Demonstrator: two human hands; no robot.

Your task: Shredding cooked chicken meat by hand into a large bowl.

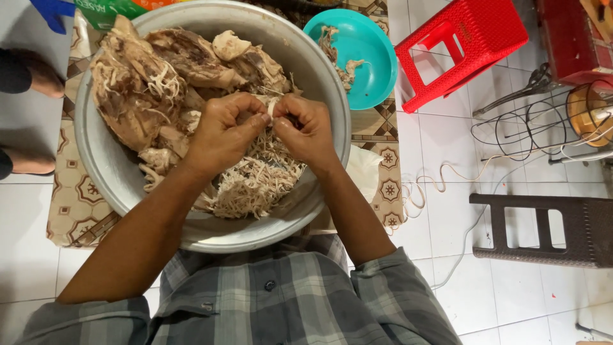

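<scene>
Head view, left to right. Someone else's bare feet (29, 115) at the left edge, on tile beside a patterned mat (80, 204). Big metal basin (108, 172) sits on the mat; cooked chicken pieces (159, 70) piled in its far-left half, shredded meat pile (255, 182) at near centre. Left hand (220, 131) over the basin middle, fingers curled shut, pinching a pale meat scrap (271, 110). Right hand (306, 128) just beside it, fingertips touching the same scrap, also pinched closed. Teal bowl (367, 57) with bones and scraps beyond the basin's right rim. Red plastic stool (466, 45) further right, dark stool (549, 227) on its side below it, wire stand (523, 128) between.
</scene>
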